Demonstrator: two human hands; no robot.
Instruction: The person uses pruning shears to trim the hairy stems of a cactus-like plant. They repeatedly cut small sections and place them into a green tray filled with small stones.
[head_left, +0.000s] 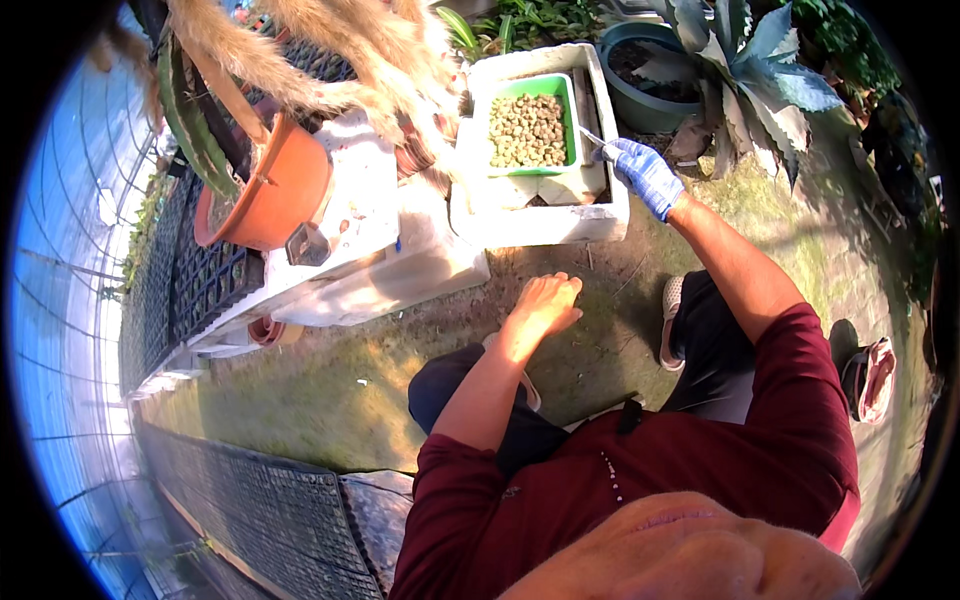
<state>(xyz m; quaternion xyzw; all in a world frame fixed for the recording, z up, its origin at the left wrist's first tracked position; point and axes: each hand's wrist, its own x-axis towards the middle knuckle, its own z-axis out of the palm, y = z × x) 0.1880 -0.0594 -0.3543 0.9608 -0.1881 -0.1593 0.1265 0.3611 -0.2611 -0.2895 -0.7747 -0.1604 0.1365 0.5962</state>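
In my right hand (646, 176), which wears a blue and white glove, is a thin metal tool (592, 136), perhaps tweezers. It points at the right rim of a green plastic tray (573, 124). Many small, rounded, brownish-green lumps (527, 129) fill the tray. The tray sits inside a white foam box (555, 229), with more flat pieces under and beside it. My bare left hand (551, 300) hovers over the ground in front of the box, its fingers loosely curled. Nothing shows in it, but the palm is hidden.
Left of the box, hairy golden cactus stems (375, 67) hang over a white foam slab (360, 172) bearing an orange pot (289, 187). Black seedling trays (214, 262) lie beyond. A spiky agave (750, 67) and a dark green pot (652, 109) stand right of the box.
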